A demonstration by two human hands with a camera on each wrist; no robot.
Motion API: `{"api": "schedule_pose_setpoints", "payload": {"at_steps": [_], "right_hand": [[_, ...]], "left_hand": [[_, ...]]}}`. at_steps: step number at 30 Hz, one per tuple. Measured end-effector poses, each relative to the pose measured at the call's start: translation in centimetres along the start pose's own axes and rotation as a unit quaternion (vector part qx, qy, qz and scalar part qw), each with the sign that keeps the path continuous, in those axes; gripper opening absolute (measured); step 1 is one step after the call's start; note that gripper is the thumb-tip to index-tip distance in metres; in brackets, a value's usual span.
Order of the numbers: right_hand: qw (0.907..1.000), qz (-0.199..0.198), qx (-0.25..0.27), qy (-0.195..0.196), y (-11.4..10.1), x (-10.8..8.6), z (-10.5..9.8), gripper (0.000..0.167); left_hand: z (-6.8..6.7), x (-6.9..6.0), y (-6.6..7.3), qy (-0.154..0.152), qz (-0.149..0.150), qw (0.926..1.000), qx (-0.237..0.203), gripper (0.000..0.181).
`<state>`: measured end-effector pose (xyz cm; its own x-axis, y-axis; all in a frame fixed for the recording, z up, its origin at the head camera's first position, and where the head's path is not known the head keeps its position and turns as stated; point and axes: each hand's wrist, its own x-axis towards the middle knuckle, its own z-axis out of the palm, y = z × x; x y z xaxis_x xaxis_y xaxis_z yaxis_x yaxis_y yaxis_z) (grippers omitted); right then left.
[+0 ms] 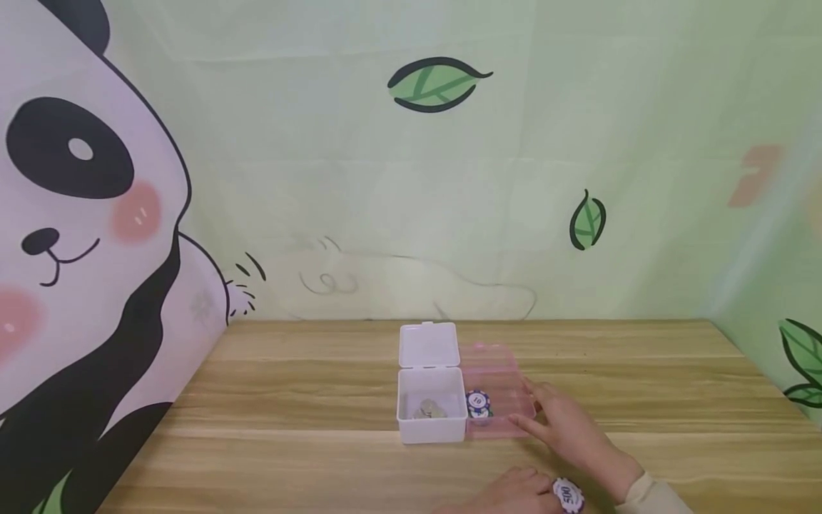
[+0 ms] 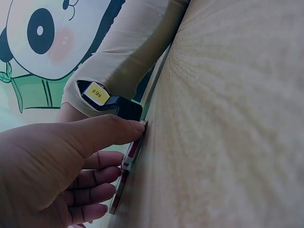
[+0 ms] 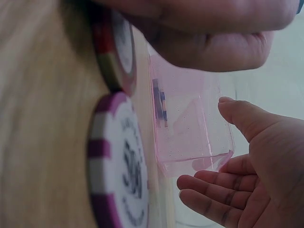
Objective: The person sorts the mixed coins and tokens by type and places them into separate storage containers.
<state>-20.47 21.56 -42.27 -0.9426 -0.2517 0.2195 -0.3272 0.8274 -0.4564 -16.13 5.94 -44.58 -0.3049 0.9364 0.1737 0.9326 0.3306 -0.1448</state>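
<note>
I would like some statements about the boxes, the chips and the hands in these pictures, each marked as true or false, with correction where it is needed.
1. The lid of the white box stands open. True.
2. The pink box holds chips. True.
3. The coin-like pieces lie in the pink box. False: they lie in the white box.
4. The left hand touches the pink box. False: the right hand does.
5. The chip marked 500 is outside both boxes. True.

The bare left hand [image 1: 517,491] is held with fingers bent. The bare right hand [image 1: 570,425] is held with thumb spread.
</note>
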Motion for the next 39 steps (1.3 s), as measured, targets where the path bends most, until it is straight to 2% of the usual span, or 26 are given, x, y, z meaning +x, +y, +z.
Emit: {"api": "schedule_pose_setpoints", "payload": {"at_steps": [8,13,21,29,31,36,39], "right_hand": [[1.0000,0.004,0.005,-0.007,-0.1,-0.1,-0.1,0.068],[1.0000,0.004,-0.002,-0.005,-0.1,-0.2,-0.3,0.070],[1.0000,-0.003,-0.006,0.002,-0.1,-0.2,-0.2,0.069],[1.0000,-0.003,0.005,-0.003,0.0,0.0,0.0,0.070],[1.0000,-0.003,0.007,-0.003,0.0,0.0,0.0,0.070],[0.9999,-0.001,0.013,-0.004,0.1,0.0,0.1,0.070],[0.9999,0.003,0.015,-0.003,0.2,-0.1,0.1,0.070]], "left_hand": [[-0.2,0.2,0.0,-0.004,0.000,0.9998,0.020,0.019],[-0.2,0.4,0.1,-0.015,-0.006,0.9999,0.006,0.019],[-0.3,0.3,0.1,-0.003,0.005,0.9994,0.035,0.016],[-0.9,0.4,-0.1,-0.030,-0.028,0.9988,-0.026,0.012],[-1.3,0.4,-0.2,-0.022,-0.036,0.9985,-0.036,0.012],[-2.1,0.2,-0.6,0.003,-0.042,0.9991,-0.007,0.012],[-2.6,-0.2,-0.8,0.010,-0.041,0.9991,0.004,0.017]]}}
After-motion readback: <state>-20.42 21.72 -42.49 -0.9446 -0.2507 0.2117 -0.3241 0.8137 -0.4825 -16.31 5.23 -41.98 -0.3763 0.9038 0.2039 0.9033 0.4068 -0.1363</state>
